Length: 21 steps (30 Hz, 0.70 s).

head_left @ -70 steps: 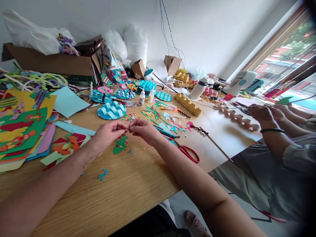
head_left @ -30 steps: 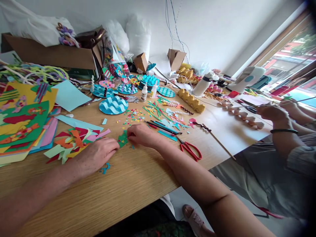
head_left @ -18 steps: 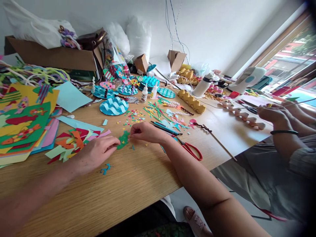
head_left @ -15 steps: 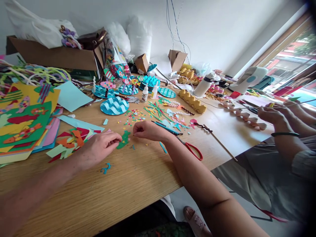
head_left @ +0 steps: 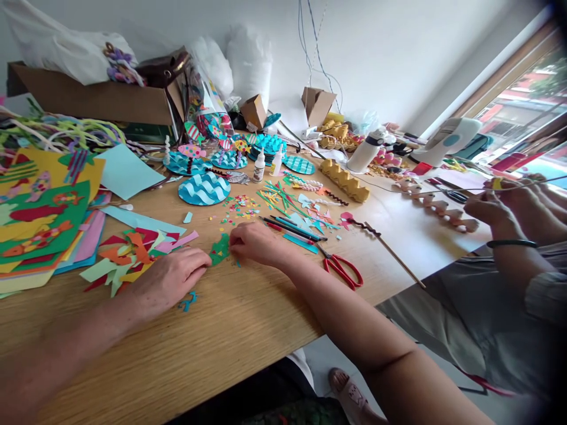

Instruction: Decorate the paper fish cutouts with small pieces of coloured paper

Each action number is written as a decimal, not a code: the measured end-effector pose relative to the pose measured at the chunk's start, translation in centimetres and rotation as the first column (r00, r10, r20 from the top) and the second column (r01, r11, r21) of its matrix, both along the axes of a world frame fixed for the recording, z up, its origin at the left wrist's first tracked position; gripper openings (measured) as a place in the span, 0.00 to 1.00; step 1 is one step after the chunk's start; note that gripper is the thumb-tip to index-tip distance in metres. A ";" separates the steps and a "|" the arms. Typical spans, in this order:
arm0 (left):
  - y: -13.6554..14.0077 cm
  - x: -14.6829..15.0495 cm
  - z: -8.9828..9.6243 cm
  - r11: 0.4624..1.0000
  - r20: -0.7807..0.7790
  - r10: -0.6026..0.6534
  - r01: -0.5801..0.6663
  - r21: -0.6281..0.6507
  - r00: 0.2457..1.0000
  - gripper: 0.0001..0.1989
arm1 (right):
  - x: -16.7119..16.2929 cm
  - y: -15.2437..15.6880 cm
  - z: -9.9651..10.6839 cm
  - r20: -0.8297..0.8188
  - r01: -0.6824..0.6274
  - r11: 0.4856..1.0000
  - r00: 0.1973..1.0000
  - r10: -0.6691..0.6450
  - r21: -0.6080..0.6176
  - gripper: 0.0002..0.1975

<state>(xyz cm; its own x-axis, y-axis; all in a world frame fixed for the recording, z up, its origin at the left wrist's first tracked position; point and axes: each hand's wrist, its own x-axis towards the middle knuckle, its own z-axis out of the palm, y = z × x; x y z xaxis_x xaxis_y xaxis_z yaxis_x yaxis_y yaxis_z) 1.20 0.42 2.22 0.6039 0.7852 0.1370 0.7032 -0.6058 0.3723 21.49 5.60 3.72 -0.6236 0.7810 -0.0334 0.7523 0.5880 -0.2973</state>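
Observation:
A small green paper cutout (head_left: 219,250) with coloured bits on it lies on the wooden table (head_left: 248,330) between my hands. At its left edge my left hand (head_left: 177,274) rests with the fingers together, the tips on the paper's edge. From the right, my right hand (head_left: 254,241) reaches in, fingers curled in a pinch at the cutout's right edge; whatever is between its fingertips is hidden. Tiny paper dots (head_left: 241,206) are scattered just beyond the hands. Nearer to me lies a curly blue paper scrap (head_left: 188,301).
Paper scraps (head_left: 133,251) and stacked coloured sheets (head_left: 44,206) are on the left. Red-handled scissors (head_left: 341,268) and pencils (head_left: 295,227) lie right of my hand. Behind are a blue wavy disc (head_left: 204,189) and glue bottles (head_left: 259,166). Another person's hands (head_left: 500,203) work at far right.
My right hand has moved a little left and down, onto the green cutout's right edge. My left hand has shifted slightly down and left. More of the scissors and pencils shows.

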 end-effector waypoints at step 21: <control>0.2 0.4 0.7 0.980 0.153 0.149 -0.125 -0.157 0.977 0.11 | -0.1 -0.2 0.3 -0.164 0.068 0.989 0.982 -0.089 -0.129 0.07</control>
